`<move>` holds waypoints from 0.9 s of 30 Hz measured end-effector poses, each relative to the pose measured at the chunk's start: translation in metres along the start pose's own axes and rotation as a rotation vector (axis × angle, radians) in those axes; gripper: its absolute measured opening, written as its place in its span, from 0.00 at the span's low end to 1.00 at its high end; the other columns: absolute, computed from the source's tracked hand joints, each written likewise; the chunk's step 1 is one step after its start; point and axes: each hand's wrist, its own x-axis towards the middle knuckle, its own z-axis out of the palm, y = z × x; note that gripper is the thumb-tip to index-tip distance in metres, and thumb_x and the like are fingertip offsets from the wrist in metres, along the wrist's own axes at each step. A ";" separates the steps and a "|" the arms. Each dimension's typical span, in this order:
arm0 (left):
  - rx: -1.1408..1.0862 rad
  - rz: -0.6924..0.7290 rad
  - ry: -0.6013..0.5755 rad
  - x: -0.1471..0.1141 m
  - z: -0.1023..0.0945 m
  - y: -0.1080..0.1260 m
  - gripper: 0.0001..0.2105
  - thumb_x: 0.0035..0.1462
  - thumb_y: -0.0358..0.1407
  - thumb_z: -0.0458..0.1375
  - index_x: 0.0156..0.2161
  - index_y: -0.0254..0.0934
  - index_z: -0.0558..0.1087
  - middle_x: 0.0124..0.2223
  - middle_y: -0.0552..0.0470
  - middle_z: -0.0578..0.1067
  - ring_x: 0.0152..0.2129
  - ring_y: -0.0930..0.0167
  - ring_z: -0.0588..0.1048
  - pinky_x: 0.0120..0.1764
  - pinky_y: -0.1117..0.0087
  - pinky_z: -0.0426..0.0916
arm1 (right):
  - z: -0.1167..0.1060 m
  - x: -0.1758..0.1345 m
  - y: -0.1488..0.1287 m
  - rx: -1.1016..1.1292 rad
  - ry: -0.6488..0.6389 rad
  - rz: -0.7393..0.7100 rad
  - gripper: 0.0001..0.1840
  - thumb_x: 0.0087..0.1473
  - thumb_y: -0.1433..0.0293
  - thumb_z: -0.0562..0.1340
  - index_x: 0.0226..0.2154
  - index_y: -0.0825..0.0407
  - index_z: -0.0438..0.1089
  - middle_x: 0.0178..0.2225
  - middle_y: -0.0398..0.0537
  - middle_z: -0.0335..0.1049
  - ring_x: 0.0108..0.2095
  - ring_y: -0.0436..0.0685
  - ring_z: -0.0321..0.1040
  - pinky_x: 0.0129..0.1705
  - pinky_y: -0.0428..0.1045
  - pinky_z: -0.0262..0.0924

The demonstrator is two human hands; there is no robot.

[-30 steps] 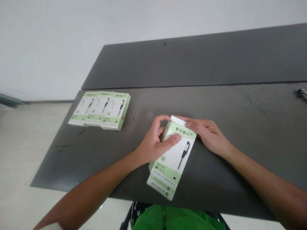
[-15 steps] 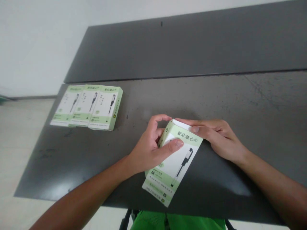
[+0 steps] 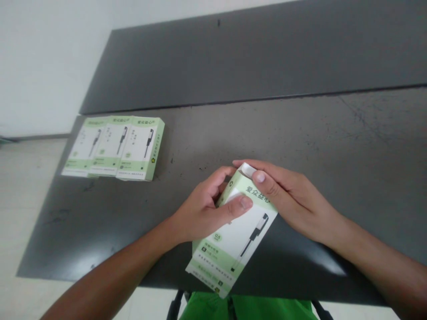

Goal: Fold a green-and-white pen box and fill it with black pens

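A green-and-white pen box with a pen printed on its face is held tilted above the near part of the table. My left hand grips its left side, thumb flat on the printed front, the other fingers behind. My right hand is closed round the top right corner, its thumb on the upper edge by a white flap. At the lower end a printed flap sticks out. What the box holds inside is hidden.
Three like pen boxes lie side by side, partly overlapping, at the left of the dark grey table. A seam crosses the table behind them. A pale wall stands beyond the left edge, and a chair's armrest shows below.
My right hand has moved over the box's top corner, its thumb now farther left against the white flap. The held box has shifted slightly down and left. The view has shifted a little.
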 end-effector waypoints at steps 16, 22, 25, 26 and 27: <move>-0.616 -0.345 -0.445 -0.002 -0.003 -0.012 0.35 0.56 0.64 0.66 0.52 0.31 0.80 0.47 0.39 0.83 0.34 0.64 0.83 0.38 0.67 0.78 | 0.001 -0.002 -0.003 -0.090 0.254 -0.424 0.23 0.65 0.75 0.68 0.60 0.47 0.77 0.50 0.49 0.82 0.43 0.50 0.79 0.39 0.43 0.74; -0.547 -0.294 -0.425 -0.001 -0.007 -0.009 0.35 0.55 0.63 0.67 0.55 0.34 0.76 0.45 0.39 0.83 0.31 0.65 0.83 0.36 0.68 0.78 | 0.004 -0.003 -0.019 0.140 0.335 -0.196 0.15 0.56 0.73 0.76 0.44 0.39 0.85 0.43 0.40 0.86 0.35 0.50 0.83 0.30 0.40 0.77; -0.515 -0.274 -0.437 -0.001 -0.009 -0.008 0.37 0.55 0.62 0.68 0.59 0.37 0.72 0.45 0.39 0.83 0.31 0.65 0.83 0.35 0.67 0.79 | 0.002 -0.003 -0.025 0.282 0.300 -0.020 0.07 0.56 0.67 0.76 0.39 0.38 0.86 0.34 0.37 0.86 0.27 0.48 0.81 0.25 0.39 0.75; -0.507 -0.273 -0.441 -0.001 -0.009 -0.008 0.37 0.55 0.61 0.68 0.61 0.38 0.70 0.46 0.39 0.83 0.31 0.64 0.83 0.35 0.67 0.79 | 0.001 -0.002 -0.026 0.300 0.281 0.006 0.07 0.57 0.66 0.76 0.39 0.38 0.86 0.32 0.37 0.85 0.25 0.48 0.80 0.23 0.39 0.75; -0.501 -0.270 -0.442 -0.001 -0.010 -0.008 0.38 0.56 0.61 0.68 0.62 0.38 0.69 0.46 0.39 0.83 0.31 0.64 0.83 0.35 0.66 0.79 | 0.000 -0.002 -0.027 0.306 0.264 0.020 0.06 0.58 0.65 0.75 0.40 0.38 0.86 0.32 0.37 0.85 0.23 0.48 0.79 0.22 0.39 0.74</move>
